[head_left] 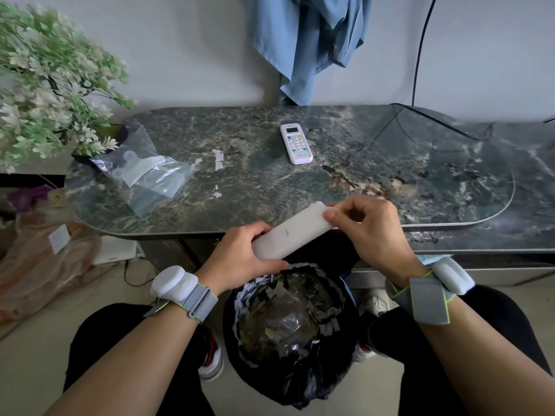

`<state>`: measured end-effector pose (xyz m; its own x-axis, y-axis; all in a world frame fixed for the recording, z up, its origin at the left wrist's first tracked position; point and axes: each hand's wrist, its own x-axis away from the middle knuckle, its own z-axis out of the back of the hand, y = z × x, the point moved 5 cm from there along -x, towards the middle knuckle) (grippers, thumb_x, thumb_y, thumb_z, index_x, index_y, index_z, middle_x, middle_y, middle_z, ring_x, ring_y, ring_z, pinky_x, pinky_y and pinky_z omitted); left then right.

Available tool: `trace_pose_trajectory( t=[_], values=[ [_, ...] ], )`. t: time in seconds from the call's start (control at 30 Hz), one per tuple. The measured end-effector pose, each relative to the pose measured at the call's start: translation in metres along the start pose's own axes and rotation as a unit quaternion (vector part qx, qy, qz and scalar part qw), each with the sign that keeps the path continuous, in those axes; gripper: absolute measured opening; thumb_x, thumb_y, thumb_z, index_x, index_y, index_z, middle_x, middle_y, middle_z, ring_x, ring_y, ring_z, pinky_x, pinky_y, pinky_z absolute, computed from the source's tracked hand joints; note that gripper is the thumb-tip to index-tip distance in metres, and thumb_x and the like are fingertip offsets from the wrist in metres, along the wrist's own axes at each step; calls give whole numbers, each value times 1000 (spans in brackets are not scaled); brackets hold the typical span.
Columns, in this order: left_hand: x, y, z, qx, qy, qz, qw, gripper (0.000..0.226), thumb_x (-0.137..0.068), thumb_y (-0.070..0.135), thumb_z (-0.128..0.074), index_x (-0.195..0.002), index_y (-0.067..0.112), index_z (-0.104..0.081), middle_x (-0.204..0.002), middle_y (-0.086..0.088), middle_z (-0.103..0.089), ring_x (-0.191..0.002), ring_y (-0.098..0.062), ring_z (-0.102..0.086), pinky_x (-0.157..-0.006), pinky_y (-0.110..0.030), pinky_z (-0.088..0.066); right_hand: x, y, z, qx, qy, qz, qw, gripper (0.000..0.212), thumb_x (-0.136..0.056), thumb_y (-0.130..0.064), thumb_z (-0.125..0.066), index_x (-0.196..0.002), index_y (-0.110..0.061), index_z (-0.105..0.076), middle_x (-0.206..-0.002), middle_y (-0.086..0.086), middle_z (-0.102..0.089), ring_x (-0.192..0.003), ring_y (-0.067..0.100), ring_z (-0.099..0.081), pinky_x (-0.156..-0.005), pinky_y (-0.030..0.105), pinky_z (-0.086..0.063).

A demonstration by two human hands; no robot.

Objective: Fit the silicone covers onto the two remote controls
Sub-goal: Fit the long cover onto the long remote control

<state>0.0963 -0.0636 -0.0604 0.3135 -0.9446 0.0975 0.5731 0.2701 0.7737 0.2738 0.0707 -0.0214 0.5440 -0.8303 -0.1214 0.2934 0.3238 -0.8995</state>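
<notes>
Dark green marbled stone made up the table (pixel 390 181), and just off its near edge, above a black-lined bin (pixel 288 331), both hands held a long white remote (pixel 292 231) tilted, its far end higher and to the right. Its visible face was blank and matte, with no buttons showing, so I judged it was either turned back-up or already sheathed in a cover; I could not tell which.

At the lower end the left hand (pixel 240 253) was wrapped around the body, fingers behind, thumb along the near edge. At the upper end the right hand (pixel 366 226) pinched the tip between thumb and curled fingers. Both grips were closed on it.

Such a remote looked light and stiff. A silicone skin would be soft, stretchy and clingy against plastic rather than slippery. I judged the sensible hold was a firm clamp round the body with one hand while the other worked the rim at the corners, where the stretch is tightest.

Further back on the table lay the second remote (pixel 295 143), face up, display and buttons bare, untouched and well apart from the hands. To the left sat a clear bag (pixel 144 172) with pale rubbery pieces inside, probably another cover. Beyond it stood a pot of white-flowered greenery (pixel 51 85); blue cloth (pixel 309 40) hung on the wall.
</notes>
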Motion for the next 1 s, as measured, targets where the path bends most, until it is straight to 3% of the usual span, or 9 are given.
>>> trace_pose_trajectory(
  t=[0.07, 0.23, 0.33, 0.53, 0.63, 0.73, 0.8, 0.9, 1.0],
  values=[
    [1, 0, -2, 12, -12, 4, 1000, 49, -62, 43, -85, -103, 28, -62, -95, 15, -62, -86, -1, -59, -67, -20, -46, -1, 1, 2, 4, 8, 2, 1000, 12, -82, -21, -74, -75, -12, -71, -81, 4, -74, -70, 15, -67, -65, 27, -52],
    [0, 5, -8, 31, -44, 2, 999, 59, -62, 45, -85, -113, 30, -60, -103, 16, -61, -94, 1, -58, -75, -18, -45, -5, 6, 1, -34, 0, -11, 999, 12, -84, -21, -73, -75, -13, -70, -68, 17, -68, -58, 12, -56, -56, 24, -47],
    [0, 6, -10, 52, -58, 7, 997, 52, -62, 44, -85, -106, 29, -62, -97, 15, -61, -86, 1, -58, -71, -19, -46, -6, 8, 0, -81, -4, -26, 996, 12, -86, -18, -71, -75, -12, -70, -64, 13, -66, -56, 10, -58, -55, 22, -48],
    [-1, 2, -15, 76, -76, 38, 993, 59, -55, 56, -84, -99, 26, -58, -94, 4, -64, -83, -13, -63, -71, -33, -50, -9, 20, -6, -183, 2, -67, 981, 11, -87, -12, -69, -76, -11, -70, -63, 10, -65, -59, 16, -59, -59, 25, -50],
    [0, -1, -23, 171, -147, 74, 971, 53, -62, 45, -84, -94, 14, -56, -84, 3, -67, -76, -11, -64, -68, -27, -48, -11, 30, -9, -197, 1, -86, 977, 12, -87, -10, -67, -76, -13, -69, -70, 2, -70, -68, 20, -58, -66, 33, -50],
    [2, 0, -30, 220, -182, 76, 955, 34, -73, 18, -80, -85, 12, -49, -79, -2, -64, -75, -15, -62, -68, -26, -49, -12, 30, -10, -158, -33, -79, 984, 10, -88, -6, -65, -82, -12, -68, -87, -3, -76, -77, 10, -65, -70, 27, -52],
    [1, -2, -33, 185, -176, 74, 964, 33, -70, 21, -77, -82, 16, -46, -82, -6, -61, -76, -18, -61, -69, -32, -48, -10, 29, -11, -85, -43, -59, 994, 5, -88, -9, -66, -90, -12, -69, -91, -1, -74, -84, 10, -68, -75, 30, -53],
    [1, 0, -33, 141, -158, 71, 975, 28, -68, 28, -71, -82, 19, -49, -87, -10, -58, -82, -31, -64, -71, -39, -48, -4, 23, -13, 14, -46, -32, 998, 22, -89, -25, -67, -110, -20, -70, -105, -6, -71, -97, 7, -65, -79, 26, -51],
    [0, 3, -32, 102, -138, 66, 983, 31, -66, 29, -66, -75, 16, -40, -73, -3, -43, -62, -20, -46, -61, -35, -34, 0, 16, -17, 74, -33, -7, 997, 29, -88, -34, -68, -113, -20, -72, -106, -7, -70, -93, 6, -64, -77, 18, -49]
  ],
)
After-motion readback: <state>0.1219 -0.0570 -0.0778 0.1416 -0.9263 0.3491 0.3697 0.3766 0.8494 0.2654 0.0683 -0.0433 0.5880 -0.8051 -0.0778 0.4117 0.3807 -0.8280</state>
